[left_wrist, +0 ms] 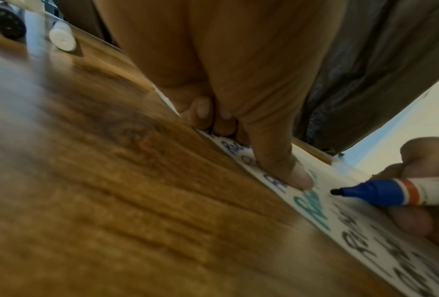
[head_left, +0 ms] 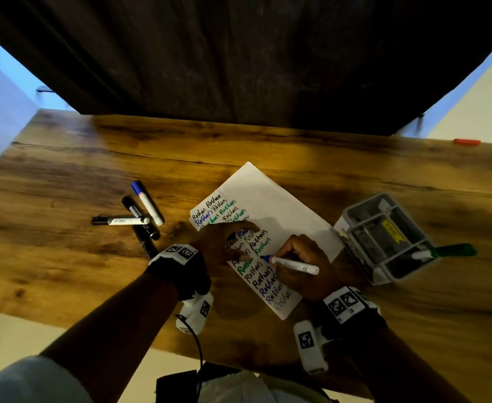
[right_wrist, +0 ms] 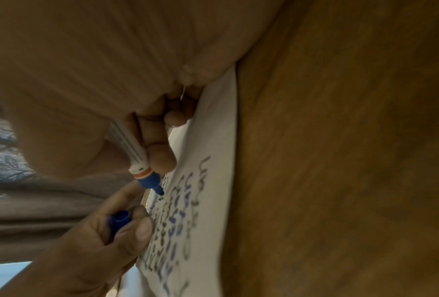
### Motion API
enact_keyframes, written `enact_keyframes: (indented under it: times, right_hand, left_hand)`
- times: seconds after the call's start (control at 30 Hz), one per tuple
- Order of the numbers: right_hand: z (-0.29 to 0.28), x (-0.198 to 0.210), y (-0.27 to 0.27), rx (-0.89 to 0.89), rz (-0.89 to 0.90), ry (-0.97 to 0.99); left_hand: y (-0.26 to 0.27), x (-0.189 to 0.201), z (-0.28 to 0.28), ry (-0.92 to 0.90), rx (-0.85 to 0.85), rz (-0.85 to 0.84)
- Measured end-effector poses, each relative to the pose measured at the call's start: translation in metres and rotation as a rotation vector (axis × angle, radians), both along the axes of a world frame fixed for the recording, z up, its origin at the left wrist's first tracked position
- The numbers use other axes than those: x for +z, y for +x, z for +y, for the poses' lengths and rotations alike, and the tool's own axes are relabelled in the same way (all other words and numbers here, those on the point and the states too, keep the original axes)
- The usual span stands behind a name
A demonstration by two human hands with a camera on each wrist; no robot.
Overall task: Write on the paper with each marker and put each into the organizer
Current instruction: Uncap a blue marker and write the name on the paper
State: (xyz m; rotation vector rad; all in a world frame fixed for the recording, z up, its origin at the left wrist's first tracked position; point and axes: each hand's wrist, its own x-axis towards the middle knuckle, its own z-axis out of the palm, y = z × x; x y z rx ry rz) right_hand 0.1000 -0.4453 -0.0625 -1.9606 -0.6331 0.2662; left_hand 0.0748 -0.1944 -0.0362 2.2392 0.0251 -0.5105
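A white paper covered with handwritten words in black, blue and green lies at an angle on the wooden table. My right hand grips an uncapped blue marker, its tip pointing left just over the written lines. I cannot tell whether the tip touches. My left hand rests on the paper's left part with its thumb pressing down, and it pinches the blue cap. A grey organizer stands right of the paper, with a green marker sticking out of its near right compartment.
Several loose markers lie crossed to the left of the paper, one with a blue cap and black ones. A small red object sits at the far right table edge. A dark curtain hangs behind the table.
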Motion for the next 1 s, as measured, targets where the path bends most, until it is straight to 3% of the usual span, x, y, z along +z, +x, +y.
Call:
enact_keyframes:
  times: [0.2, 1.0]
  right_hand:
    - [0.001, -0.002, 0.001, 0.011, -0.076, -0.007]
    - [0.003, -0.006, -0.001, -0.104, -0.051, -0.007]
  left_hand:
    - [0.001, -0.001, 0.001, 0.019, -0.015, -0.007]
    - [0.001, -0.013, 0.003, -0.041, 0.011, -0.040]
